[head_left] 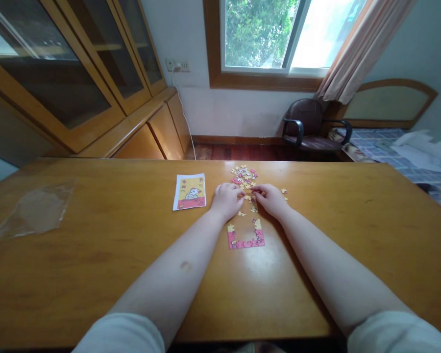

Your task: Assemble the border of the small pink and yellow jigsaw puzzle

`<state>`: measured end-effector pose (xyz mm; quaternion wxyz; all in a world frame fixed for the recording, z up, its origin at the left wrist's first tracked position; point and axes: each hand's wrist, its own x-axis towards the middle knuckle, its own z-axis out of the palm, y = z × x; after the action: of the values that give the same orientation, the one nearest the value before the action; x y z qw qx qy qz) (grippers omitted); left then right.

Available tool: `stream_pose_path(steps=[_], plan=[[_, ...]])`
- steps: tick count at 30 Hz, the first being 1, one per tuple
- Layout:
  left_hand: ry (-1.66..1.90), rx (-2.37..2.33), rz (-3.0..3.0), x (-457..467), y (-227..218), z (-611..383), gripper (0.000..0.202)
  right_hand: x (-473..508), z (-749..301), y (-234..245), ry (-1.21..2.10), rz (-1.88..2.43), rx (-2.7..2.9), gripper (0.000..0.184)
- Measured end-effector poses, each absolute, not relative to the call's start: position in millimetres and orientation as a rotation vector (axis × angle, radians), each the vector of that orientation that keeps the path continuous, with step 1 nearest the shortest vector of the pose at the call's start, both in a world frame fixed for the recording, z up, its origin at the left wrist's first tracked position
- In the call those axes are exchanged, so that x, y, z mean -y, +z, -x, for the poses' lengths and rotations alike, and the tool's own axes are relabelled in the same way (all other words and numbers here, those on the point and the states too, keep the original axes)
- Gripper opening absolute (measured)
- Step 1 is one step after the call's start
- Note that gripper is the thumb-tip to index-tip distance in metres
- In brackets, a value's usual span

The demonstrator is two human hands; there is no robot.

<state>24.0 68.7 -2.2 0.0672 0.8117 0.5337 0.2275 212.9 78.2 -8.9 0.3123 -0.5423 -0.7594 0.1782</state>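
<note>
My left hand [227,200] rests on the table with its fingers curled at the near side of a heap of loose jigsaw pieces [244,175]; what lies under its fingertips is hidden. Facing it, my right hand [271,200] has thumb and forefinger pinched together at a small puzzle piece by the heap. Between the hands lie several joined yellow pieces [253,203], and a single yellow piece [241,214] is just below. Closer to me is a U-shaped puzzle border [246,243], pink along the bottom with yellow at its upper ends.
A picture card [190,192] with a white cartoon animal lies left of my left hand. Two stray pieces [284,191] sit beyond my right hand. A clear plastic bag [35,208] is at the left of the wooden table [132,274]. An armchair [308,122] stands behind.
</note>
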Motion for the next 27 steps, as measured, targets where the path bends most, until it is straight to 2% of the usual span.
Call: stream_pose_path(steps=[5,15,27], plan=[[0.654,-1.557,-2.468,-67.4,-1.2,-23.7,0.021,-75.2,-213.5,-3.5,0.558,1.427,1.934,0.023],[0.616,-1.314,-2.524,-65.3,3.2,-25.4,0.024,-73.9,-211.4,-0.1,0.501,1.552,1.981,0.024],[0.611,-1.322,-2.532,-62.6,7.1,-26.4,0.026,-72.2,-208.6,2.4,0.507,1.577,1.970,0.024]])
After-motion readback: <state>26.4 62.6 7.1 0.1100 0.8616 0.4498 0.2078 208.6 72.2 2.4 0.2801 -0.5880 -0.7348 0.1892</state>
